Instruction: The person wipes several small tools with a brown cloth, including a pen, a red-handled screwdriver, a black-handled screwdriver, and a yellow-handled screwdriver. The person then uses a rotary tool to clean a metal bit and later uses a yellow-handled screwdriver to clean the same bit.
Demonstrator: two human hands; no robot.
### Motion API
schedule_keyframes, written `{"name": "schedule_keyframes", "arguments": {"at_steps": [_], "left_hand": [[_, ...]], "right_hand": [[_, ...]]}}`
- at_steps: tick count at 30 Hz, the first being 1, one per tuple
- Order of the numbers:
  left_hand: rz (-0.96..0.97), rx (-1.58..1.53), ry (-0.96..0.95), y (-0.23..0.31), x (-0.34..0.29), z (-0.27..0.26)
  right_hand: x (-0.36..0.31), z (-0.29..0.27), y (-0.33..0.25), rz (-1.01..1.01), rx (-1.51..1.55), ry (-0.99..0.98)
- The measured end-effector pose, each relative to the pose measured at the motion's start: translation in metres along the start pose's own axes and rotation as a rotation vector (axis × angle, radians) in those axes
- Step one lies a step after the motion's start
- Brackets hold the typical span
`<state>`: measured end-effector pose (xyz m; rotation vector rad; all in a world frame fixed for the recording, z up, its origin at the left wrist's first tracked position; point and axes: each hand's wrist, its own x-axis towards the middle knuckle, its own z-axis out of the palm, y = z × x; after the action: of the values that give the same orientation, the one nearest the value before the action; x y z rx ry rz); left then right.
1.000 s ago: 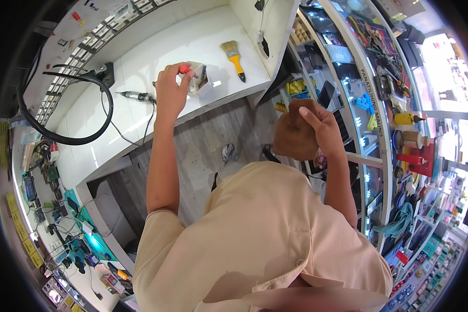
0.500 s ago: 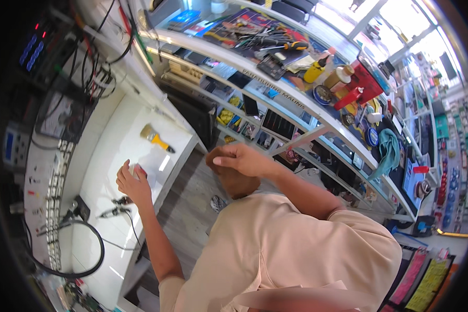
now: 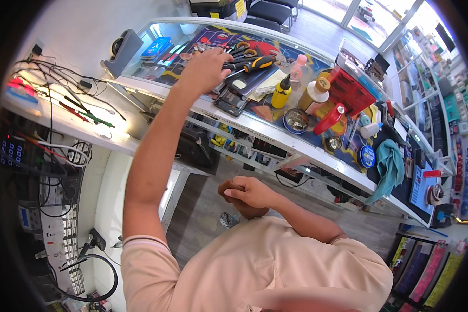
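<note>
At 11 o'clock in the view, the left hand (image 3: 205,70) is stretched over a spread of hand tools (image 3: 239,52), its fingers curled; whether anything is gripped cannot be told, the fingertips being hidden. Just off centre, toward 5 o'clock, a soft-looking brown piece (image 3: 255,212) is gripped in the right hand (image 3: 252,192), close to the body.

A light, slow pick from above is judged best, so that the black-and-yellow screwdriver (image 3: 260,63), at the left hand's 3 o'clock, is not dragged along. The dark phone (image 3: 230,102), at that hand's 5 o'clock, should be spared any knock.

The glass-topped tabletop (image 3: 317,151) is crowded: a yellow bottle (image 3: 282,92) is seen at 1 o'clock, a red box (image 3: 348,93) at 2, and a teal cloth (image 3: 389,164) draped over the edge at 3. Black chairs (image 3: 270,13) are placed beyond, at 12; grey plank floor (image 3: 192,208) is exposed toward 7.
</note>
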<state>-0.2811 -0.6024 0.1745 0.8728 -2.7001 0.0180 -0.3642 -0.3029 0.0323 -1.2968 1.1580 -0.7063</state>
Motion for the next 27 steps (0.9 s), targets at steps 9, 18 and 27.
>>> {"name": "schedule_keyframes", "arguments": {"at_steps": [9, 18, 27], "left_hand": [[-0.013, -0.096, -0.164, -0.024, 0.034, 0.008], [-0.054, -0.364, 0.024, -0.028, 0.033, 0.012], [-0.51, -1.33, 0.476, -0.002, -0.019, -0.026]], "right_hand": [[0.007, -0.043, 0.017, 0.013, 0.05, -0.055], [0.019, -0.055, 0.018, -0.056, 0.042, -0.113], [0.018, -0.057, 0.014, -0.137, -0.031, -0.083]]}}
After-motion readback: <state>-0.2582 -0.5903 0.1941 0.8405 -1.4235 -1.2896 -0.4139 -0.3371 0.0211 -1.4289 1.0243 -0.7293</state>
